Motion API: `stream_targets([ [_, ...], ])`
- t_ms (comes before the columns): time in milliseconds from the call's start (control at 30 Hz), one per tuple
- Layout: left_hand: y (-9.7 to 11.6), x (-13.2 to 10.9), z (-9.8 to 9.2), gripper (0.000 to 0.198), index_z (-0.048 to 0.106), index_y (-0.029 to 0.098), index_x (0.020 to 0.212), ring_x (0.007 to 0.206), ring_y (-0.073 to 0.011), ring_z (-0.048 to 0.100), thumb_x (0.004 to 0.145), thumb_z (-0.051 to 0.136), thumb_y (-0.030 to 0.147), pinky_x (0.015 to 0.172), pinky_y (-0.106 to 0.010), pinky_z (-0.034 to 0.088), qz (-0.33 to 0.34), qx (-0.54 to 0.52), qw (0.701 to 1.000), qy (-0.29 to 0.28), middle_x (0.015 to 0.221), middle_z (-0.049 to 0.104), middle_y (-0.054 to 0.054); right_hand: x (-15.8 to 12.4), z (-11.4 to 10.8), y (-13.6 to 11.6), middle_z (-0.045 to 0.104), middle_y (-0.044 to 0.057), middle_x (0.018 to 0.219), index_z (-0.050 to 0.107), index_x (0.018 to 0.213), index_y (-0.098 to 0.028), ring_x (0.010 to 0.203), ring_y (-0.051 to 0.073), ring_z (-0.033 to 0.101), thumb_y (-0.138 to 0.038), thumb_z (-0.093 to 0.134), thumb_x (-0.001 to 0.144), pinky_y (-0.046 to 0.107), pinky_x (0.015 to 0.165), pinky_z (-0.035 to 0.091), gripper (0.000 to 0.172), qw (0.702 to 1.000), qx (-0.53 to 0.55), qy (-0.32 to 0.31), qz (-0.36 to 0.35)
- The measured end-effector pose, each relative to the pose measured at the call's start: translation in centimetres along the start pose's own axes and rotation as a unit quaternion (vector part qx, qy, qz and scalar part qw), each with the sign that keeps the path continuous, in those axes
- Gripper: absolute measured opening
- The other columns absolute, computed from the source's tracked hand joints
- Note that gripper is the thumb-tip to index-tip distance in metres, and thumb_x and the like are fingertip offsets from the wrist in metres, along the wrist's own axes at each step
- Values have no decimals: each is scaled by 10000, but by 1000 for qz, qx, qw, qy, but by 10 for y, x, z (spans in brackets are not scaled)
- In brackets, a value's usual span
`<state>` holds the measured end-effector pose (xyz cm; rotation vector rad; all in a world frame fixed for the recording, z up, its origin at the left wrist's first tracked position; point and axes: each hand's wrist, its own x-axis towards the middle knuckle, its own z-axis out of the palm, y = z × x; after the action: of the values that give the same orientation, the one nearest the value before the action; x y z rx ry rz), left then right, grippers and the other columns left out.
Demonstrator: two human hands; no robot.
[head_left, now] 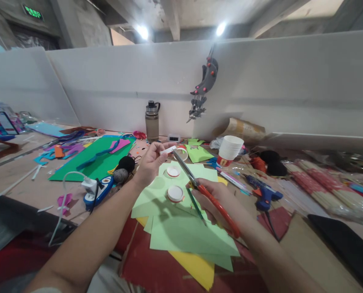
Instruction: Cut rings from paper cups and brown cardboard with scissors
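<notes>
My left hand [151, 162] is raised over the table and pinches a small white strip of paper [168, 151] between thumb and fingers. My right hand [213, 202] grips red-handled scissors [199, 188], whose blades are apart and point up at the strip. Below them lie light green paper sheets [181, 232] over a yellow sheet [196, 266]. Two round white pieces with red rims [175, 193] rest on the green paper.
A stack of white paper cups [230, 148], a blue glue gun [262, 190], a water bottle [152, 122], dark green card [92, 160], balls of yarn [123, 169] and bundles of sticks [318, 183] crowd the table. A white partition [275, 81] backs it.
</notes>
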<state>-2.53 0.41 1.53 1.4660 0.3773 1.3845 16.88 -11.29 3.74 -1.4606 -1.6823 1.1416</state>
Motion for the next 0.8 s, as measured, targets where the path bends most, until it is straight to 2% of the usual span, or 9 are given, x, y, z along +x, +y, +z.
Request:
stream_targets([
  [167,1,0,1,237,466,198,881,1027,-195,633,840,663,322,928,-390,471,-3,-15,1000,-3,1250,620,-97,-2,0,-4,398,-78,468,574,839,-217,345,72,409,-371,490,860,154,326,306,177,1000,-19,8,14],
  [400,2,1,2,264,467,199,865,1128,-222,608,814,694,324,997,-417,435,-12,-39,999,4,1240,636,-97,6,-7,-2,427,-84,472,576,892,-215,349,94,456,-391,535,830,182,336,359,191,998,-3,-57,18],
  [633,2,0,2,250,467,198,866,1138,-229,605,822,687,310,941,-394,467,-16,-51,999,-6,1237,639,-102,-2,1,-4,389,-94,456,591,902,-217,335,68,383,-374,484,852,155,326,304,196,1000,0,-3,16],
  [800,1,0,2,274,470,194,861,1154,-225,595,804,708,319,979,-393,445,-11,-43,999,11,1252,630,-107,-4,3,-9,397,-95,453,598,893,-226,327,69,394,-334,468,840,149,321,298,178,1000,-5,10,25],
])
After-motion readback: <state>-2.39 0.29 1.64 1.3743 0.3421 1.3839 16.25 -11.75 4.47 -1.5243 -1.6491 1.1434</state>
